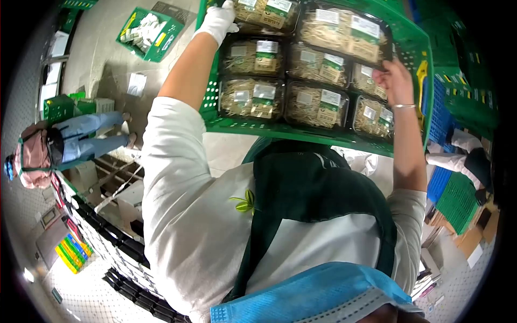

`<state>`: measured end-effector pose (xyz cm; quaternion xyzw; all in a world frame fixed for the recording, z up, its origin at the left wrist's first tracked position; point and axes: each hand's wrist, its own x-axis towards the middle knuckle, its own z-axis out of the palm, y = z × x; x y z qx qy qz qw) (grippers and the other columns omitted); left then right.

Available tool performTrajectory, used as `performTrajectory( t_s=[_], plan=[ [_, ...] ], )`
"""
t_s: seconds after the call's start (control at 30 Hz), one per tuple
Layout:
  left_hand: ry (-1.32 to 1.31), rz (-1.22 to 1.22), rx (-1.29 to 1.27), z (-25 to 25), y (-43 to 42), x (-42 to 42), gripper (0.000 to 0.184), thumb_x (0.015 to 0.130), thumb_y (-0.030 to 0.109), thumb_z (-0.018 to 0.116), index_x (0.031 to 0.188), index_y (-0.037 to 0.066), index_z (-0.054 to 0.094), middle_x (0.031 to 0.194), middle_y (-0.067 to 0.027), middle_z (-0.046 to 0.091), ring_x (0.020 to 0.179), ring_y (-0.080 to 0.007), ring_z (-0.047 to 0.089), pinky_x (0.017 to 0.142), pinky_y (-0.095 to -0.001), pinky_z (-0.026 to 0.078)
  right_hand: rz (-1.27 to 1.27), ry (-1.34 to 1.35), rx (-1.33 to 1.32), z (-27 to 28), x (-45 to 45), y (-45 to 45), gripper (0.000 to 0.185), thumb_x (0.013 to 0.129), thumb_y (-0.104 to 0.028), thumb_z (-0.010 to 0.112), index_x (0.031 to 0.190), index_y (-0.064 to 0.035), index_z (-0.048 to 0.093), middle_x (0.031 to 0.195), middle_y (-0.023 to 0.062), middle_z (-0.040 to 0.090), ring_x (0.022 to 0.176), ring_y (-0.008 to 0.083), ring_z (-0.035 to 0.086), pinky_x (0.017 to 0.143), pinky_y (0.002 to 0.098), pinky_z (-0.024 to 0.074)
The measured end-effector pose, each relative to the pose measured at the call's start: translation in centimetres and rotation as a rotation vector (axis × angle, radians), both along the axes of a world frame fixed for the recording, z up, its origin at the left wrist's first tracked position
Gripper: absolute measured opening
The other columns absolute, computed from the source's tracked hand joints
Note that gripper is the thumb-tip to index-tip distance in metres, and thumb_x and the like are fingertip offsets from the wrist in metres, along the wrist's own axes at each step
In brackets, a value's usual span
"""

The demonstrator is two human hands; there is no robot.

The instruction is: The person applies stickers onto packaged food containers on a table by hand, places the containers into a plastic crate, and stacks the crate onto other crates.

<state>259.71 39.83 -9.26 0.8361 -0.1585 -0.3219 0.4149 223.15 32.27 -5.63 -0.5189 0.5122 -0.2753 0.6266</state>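
A green crate point(323, 141) in front of me holds several black trays with clear tops, filled with pale, thin strands that look like bean sprouts, each with white and green labels. My left hand point(218, 22), in a white glove, is closed at the left edge of the upper-left sprout pack point(266, 15), just inside the crate wall. My right hand point(396, 81), bare with a bracelet at the wrist, grips the lower right corner of a raised sprout pack point(344, 33). This pack overlaps the row beneath it. Other packs point(316, 106) lie flat in rows nearer my body.
On the floor at upper left stands another green crate point(148, 33) with white items inside. A person point(81, 142) is at the left, and part of another person point(466, 156) shows at the right. Blue and green crates point(458, 202) are stacked at the right.
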Motion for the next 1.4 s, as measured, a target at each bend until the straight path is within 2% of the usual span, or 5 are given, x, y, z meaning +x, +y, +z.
performTrajectory(
  t_s=[0.07, 0.23, 0.4, 0.73, 1.4],
  plan=[
    [-0.756, -0.273, 0.114, 0.7, 1.3, 0.9, 0.025, 0.083, 0.023, 0.047, 0.077, 0.000, 0.055, 0.073, -0.0243, 0.057, 0.073, -0.0381, 0.057, 0.065, -0.0405, 0.045, 0.077, -0.107, 0.147, -1.1, 3.5, 3.4, 0.018, 0.078, -0.014, 0.051, 0.084, 0.0022, 0.047, 0.067, 0.0148, 0.060, 0.055, 0.0149, 0.057, 0.044, 0.0196, 0.0396],
    [-1.150, -1.105, -0.341, 4.7, 5.4, -3.9, 0.052, 0.080, 0.032, 0.054, 0.121, 0.006, 0.035, 0.096, -0.0171, 0.058, 0.087, -0.0257, 0.059, 0.074, -0.0319, 0.047, 0.294, 0.141, 0.147, -6.6, 12.9, 9.4, 0.032, 0.080, -0.022, 0.050, 0.095, 0.0068, 0.051, 0.088, 0.0220, 0.059, 0.069, 0.0274, 0.060, 0.060, 0.0327, 0.0467],
    [-1.361, -1.726, 0.267, -0.1, 8.7, -9.1, 0.078, 0.070, 0.013, 0.061, 0.134, 0.015, 0.016, 0.138, -0.0135, 0.019, 0.125, -0.0302, 0.024, 0.099, -0.0454, 0.022, 0.874, 0.501, -0.073, -8.7, 10.7, 8.3, 0.033, 0.079, -0.031, 0.051, 0.068, -0.0012, 0.059, 0.068, 0.0183, 0.058, 0.070, 0.0282, 0.058, 0.068, 0.0357, 0.0445],
    [-1.362, -1.634, -0.129, -2.6, 10.3, -11.0, 0.068, 0.077, 0.009, 0.044, 0.136, 0.015, 0.011, 0.140, -0.0113, 0.016, 0.126, -0.0307, 0.024, 0.094, -0.0529, 0.025, -0.271, 0.218, -0.357, 2.4, -12.9, 19.4, 0.012, 0.082, -0.003, 0.052, 0.093, 0.0022, 0.054, 0.082, 0.0043, 0.057, 0.073, 0.0091, 0.053, 0.067, 0.0206, 0.0423],
    [-1.217, -1.066, 0.177, 2.4, -4.5, -3.9, 0.048, 0.071, 0.033, 0.054, 0.111, 0.008, 0.050, 0.106, -0.0175, 0.054, 0.099, -0.0299, 0.054, 0.078, -0.0377, 0.045, -0.288, 0.606, -0.289, -0.9, -18.1, 28.9, 0.016, 0.084, -0.007, 0.052, 0.096, 0.0020, 0.053, 0.081, 0.0084, 0.059, 0.072, 0.0115, 0.055, 0.064, 0.0233, 0.0426]
  ],
)
